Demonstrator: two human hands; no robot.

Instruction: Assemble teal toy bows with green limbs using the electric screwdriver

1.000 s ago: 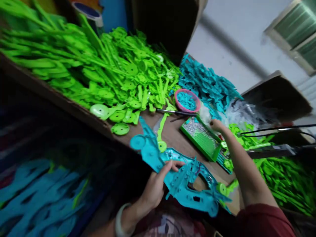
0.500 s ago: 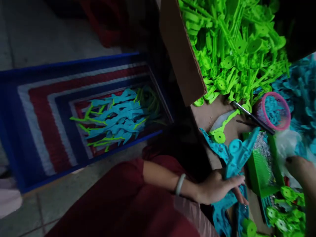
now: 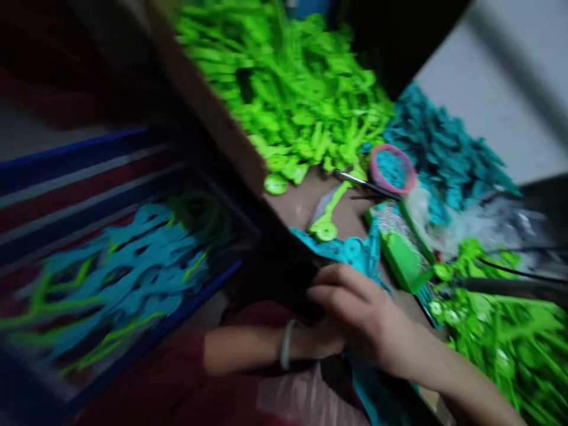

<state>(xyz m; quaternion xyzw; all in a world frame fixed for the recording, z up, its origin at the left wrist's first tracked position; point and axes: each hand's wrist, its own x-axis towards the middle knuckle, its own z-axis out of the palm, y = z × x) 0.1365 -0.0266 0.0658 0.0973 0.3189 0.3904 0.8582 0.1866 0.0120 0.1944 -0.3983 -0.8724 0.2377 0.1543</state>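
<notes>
Near the bench edge, my left hand (image 3: pixel 331 336), with a pale bracelet at the wrist, is around a blue plastic part (image 3: pixel 352 251); its fingers are mostly hidden. The part's round boss and splayed arms stick out beyond my hands. Across the top of it lies my right hand (image 3: pixel 373 316), fingers curled and pressed together, blurred; what they pinch is hidden. Just beyond, a lime-green plastic part (image 3: pixel 326 228) with a round end lies on the bench (image 3: pixel 288 207). A green tray (image 3: pixel 406 266) of small silvery pieces stands to the right.
Lime-green parts (image 3: pixel 293 89) are heaped behind a cardboard wall (image 3: pixel 222 112). A pink basket (image 3: pixel 410 177) holds small blue pieces beside a blue heap (image 3: pixel 448 148). A dark-handled tool (image 3: pixel 370 184) lies nearby. More green parts (image 3: pixel 510 343) sit right. Low left, a blue-rimmed tray (image 3: pixel 80 151) holds blue-and-green assemblies.
The view has swung right, so everything shifts left. My right hand has come from beside the green tray onto the blue part at my left hand.
</notes>
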